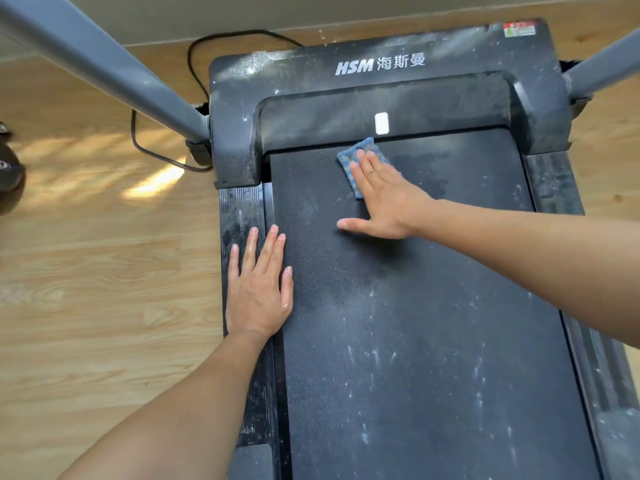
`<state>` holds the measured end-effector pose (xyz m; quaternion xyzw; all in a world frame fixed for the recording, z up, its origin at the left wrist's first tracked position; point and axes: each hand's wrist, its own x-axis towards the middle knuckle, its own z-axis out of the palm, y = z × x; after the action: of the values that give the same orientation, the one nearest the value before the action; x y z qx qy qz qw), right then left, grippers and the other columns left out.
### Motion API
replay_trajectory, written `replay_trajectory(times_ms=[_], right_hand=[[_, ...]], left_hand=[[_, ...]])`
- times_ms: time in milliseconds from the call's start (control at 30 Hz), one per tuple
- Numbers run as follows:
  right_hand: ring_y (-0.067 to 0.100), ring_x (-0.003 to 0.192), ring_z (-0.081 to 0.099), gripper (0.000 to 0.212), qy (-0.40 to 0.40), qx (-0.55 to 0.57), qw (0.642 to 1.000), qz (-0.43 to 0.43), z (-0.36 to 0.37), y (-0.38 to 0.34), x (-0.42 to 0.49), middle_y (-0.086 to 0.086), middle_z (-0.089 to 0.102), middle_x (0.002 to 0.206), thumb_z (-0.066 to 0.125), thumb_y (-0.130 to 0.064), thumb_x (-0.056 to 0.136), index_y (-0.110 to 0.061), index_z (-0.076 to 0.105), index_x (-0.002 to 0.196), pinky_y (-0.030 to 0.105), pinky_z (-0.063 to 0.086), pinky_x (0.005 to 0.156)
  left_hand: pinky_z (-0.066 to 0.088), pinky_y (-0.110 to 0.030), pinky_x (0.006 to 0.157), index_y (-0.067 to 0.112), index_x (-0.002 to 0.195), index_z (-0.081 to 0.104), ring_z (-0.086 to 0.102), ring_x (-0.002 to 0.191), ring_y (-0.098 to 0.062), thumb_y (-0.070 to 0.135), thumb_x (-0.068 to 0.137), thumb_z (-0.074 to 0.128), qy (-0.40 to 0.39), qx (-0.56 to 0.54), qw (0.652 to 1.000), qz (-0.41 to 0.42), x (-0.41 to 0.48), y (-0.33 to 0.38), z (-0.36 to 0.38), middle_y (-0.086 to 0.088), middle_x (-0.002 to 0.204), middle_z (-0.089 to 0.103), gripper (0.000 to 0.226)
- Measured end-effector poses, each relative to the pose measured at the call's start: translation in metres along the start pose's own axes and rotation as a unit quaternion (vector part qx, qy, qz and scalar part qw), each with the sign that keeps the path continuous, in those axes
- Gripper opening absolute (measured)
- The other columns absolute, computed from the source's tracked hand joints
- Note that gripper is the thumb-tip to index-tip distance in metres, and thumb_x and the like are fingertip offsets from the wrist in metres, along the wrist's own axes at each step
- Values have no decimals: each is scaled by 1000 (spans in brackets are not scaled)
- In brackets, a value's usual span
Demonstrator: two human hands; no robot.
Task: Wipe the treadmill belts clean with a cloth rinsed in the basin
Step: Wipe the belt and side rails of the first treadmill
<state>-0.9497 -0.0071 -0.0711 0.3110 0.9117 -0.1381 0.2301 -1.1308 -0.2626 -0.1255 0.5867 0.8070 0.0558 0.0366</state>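
A black treadmill belt [415, 323] runs down the middle of the view, dusty with white streaks toward the near end. A small blue cloth [349, 157] lies flat near the belt's far end, just short of the motor cover. My right hand [384, 199] presses on the cloth with straight fingers, thumb spread out to the left. My left hand [259, 289] rests flat with straight fingers across the left side rail [239, 209] and the belt's left edge. No basin is in view.
The dusty black motor cover [381, 67] with white lettering lies beyond the cloth. Grey uprights rise at the left [104, 67] and right [602, 67]. A black power cable [156, 154] loops on the wooden floor [104, 289]. A dark round object [8, 178] sits at the left edge.
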Motion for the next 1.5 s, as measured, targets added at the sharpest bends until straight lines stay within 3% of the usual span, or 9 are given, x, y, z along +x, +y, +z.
replay_trajectory(times_ms=[133, 333, 533, 667, 967, 1100, 1267, 1433, 1500], right_hand=[[36, 155, -26, 128, -19, -20, 997, -73, 60, -18, -93, 25, -25, 166, 11, -98, 81, -1, -17, 160, 48, -8, 130], [32, 161, -4, 112, -28, -55, 984, -168, 99, -1, -135, 17, -1, 172, 25, -90, 92, -7, 3, 165, 47, 7, 126], [25, 157, -25, 129, 15, 18, 1000, -7, 24, 18, -18, 12, -24, 171, 7, -102, 75, -10, -18, 163, 47, -5, 130], [24, 156, -28, 130, 4, 48, 999, 15, 16, 18, -11, 11, -29, 169, 10, -102, 75, -10, -22, 162, 47, -6, 130], [24, 150, -41, 119, -118, 4, 990, -75, 94, -8, -170, 12, -41, 162, 13, -97, 83, -13, -32, 155, 41, -18, 127], [23, 155, -30, 125, -24, 24, 999, -15, 51, 30, -85, 10, -29, 169, 8, -101, 76, -14, -25, 160, 46, -3, 131], [27, 156, -27, 131, -22, 61, 997, 41, 11, 43, -22, 14, -28, 169, 20, -99, 77, -8, -21, 162, 47, -6, 130], [33, 152, -35, 133, -48, 26, 998, -28, 72, 5, -120, 22, -34, 164, 19, -100, 79, -2, -23, 159, 49, -10, 129], [36, 156, -26, 131, -48, -5, 995, -88, 106, -18, -169, 25, -25, 167, 22, -98, 83, 0, -14, 161, 50, -7, 128]], left_hand=[[15, -57, 132, 18, 167, 33, 9, 166, -24, 37, 109, 36, 1, 0, 1000, 0, -1, 0, 0, 6, 177, 21, 61], [14, -56, 132, 17, 166, 34, 8, 166, -24, 37, 108, 37, 3, 0, 1000, -1, -1, 1, -2, 5, 177, 20, 61], [15, -56, 132, 17, 166, 35, 10, 166, -24, 37, 108, 38, 6, 4, 1000, -3, -1, 0, -1, 5, 177, 21, 62], [14, -55, 132, 18, 166, 35, 11, 166, -24, 38, 107, 37, 8, -3, 1000, 0, -1, 0, -1, 6, 176, 23, 62], [13, -56, 132, 18, 165, 37, 14, 165, -25, 37, 107, 36, 22, -15, 1000, -2, -1, 3, -1, 5, 175, 27, 61], [13, -58, 132, 17, 162, 43, 17, 164, -27, 31, 103, 38, 30, -26, 999, -30, 1, 12, 0, 4, 172, 33, 61], [14, -59, 131, 17, 164, 41, 15, 165, -25, 34, 105, 39, 27, -19, 999, -20, 1, 7, 1, 4, 173, 31, 61], [14, -56, 132, 19, 165, 36, 13, 165, -22, 40, 106, 38, 29, -32, 999, -29, 1, 8, 0, 4, 175, 26, 63], [15, -55, 132, 19, 166, 35, 12, 165, -21, 40, 107, 38, 30, -31, 999, -29, 1, 8, 1, 4, 176, 25, 63]])
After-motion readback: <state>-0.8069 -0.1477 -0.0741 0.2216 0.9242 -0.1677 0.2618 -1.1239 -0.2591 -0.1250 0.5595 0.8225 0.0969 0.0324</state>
